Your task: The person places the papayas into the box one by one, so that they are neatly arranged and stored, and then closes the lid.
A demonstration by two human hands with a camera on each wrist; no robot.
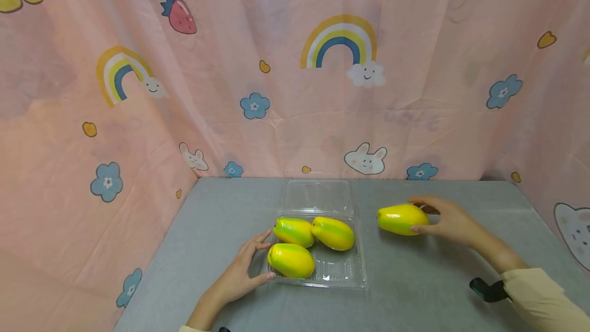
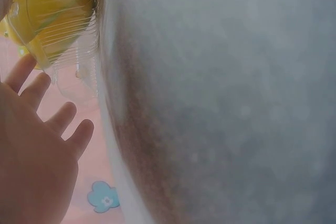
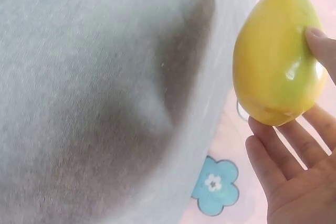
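Note:
A papaya (image 1: 402, 220), yellow with a green tinge, is held by my right hand (image 1: 449, 222) at its wide end, to the right of a clear plastic box (image 1: 341, 270). In the right wrist view the thumb presses one side of that papaya (image 3: 278, 61) and the fingers lie at its end. Inside the box are three more papayas: one at back left (image 1: 294, 232), one at back right (image 1: 334, 233) and one at front left (image 1: 291, 261). My left hand (image 1: 239, 270) rests at the box's left side, fingers spread and thumb by the front left corner.
The box's clear lid (image 1: 317, 196) is folded back flat behind it on the grey table (image 1: 221, 219). A pink printed curtain (image 1: 295, 132) hangs along the back and sides. A dark strap device (image 1: 488, 290) is on my right wrist.

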